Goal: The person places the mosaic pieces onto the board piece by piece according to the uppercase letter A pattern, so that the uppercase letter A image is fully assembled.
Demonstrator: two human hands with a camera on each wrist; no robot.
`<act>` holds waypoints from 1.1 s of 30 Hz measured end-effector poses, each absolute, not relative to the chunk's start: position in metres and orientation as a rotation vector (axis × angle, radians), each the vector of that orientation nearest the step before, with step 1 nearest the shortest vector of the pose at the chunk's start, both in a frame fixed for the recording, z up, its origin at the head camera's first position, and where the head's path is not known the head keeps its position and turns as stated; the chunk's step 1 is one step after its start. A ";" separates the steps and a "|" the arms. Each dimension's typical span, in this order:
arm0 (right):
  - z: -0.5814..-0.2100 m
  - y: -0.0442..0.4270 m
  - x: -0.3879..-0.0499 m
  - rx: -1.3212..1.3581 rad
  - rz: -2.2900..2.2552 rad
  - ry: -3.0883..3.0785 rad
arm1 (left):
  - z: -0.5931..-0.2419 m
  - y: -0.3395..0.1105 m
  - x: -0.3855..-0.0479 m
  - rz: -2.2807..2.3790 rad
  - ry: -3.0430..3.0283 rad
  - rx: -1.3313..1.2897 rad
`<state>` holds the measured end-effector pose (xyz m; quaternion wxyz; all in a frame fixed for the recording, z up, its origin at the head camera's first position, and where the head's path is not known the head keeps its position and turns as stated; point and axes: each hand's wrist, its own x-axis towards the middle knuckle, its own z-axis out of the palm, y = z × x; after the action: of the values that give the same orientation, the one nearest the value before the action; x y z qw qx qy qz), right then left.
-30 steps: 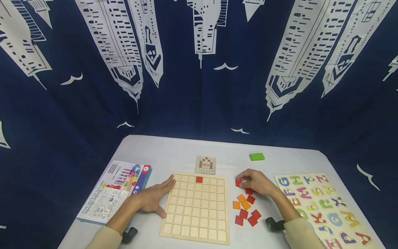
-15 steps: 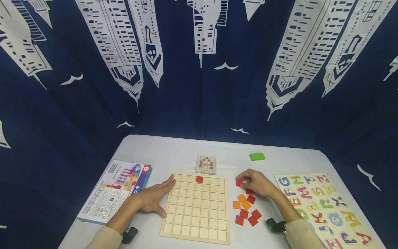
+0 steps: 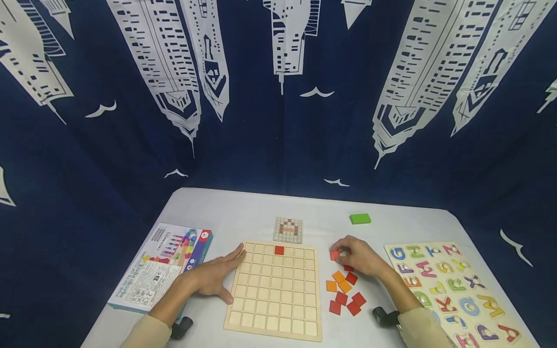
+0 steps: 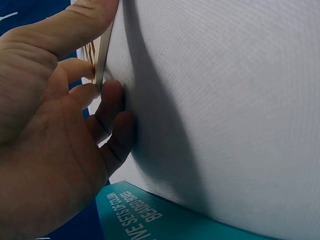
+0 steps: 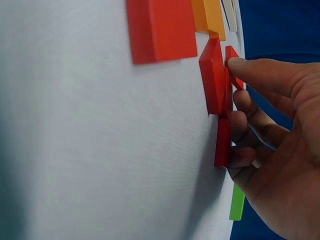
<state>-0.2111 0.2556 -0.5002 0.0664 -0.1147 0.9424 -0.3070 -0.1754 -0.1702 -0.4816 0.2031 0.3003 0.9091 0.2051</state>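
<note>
Pinching a red square tile between thumb and fingertips, the right hand has a narrow grip beside the far right corner of the wooden grid board. Loose red tiles and orange tiles lie close by on the worktop. The left hand has its grip wide, fingers spread at the board's left edge. The tile looks stiff, light and sturdy, perhaps a little slick on its faces; its thin, square edges should give the surest hold, taken from opposite sides with gentle pressure.
</note>
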 end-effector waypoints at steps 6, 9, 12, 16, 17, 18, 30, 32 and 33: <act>-0.502 0.254 -0.211 -0.355 -0.933 2.853 | -0.481 -0.171 -0.176 0.565 2.539 0.833; -0.503 0.254 -0.211 -0.342 -0.937 2.856 | -0.482 -0.171 -0.176 0.566 2.542 0.828; -0.503 0.253 -0.211 -0.329 -0.948 2.856 | -0.484 -0.171 -0.177 0.565 2.546 0.829; -0.502 0.252 -0.211 -0.326 -0.971 2.847 | -0.486 -0.172 -0.178 0.572 2.548 0.827; -0.502 0.252 -0.211 -0.327 -0.975 2.844 | -0.486 -0.172 -0.178 0.575 2.548 0.825; -0.502 0.252 -0.211 -0.325 -0.981 2.840 | -0.486 -0.172 -0.178 0.582 2.547 0.823; -0.501 0.251 -0.210 -0.312 -0.984 2.828 | -0.488 -0.172 -0.179 0.606 2.540 0.813; -0.501 0.251 -0.209 -0.312 -0.981 2.825 | -0.488 -0.172 -0.179 0.605 2.539 0.811; -0.501 0.252 -0.209 -0.312 -0.980 2.823 | -0.488 -0.172 -0.179 0.605 2.539 0.811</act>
<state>-0.2091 0.2515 -0.5013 0.0686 -0.1037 0.9374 -0.3253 -0.1792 -0.1723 -0.4877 0.2029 0.2906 0.9096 0.2167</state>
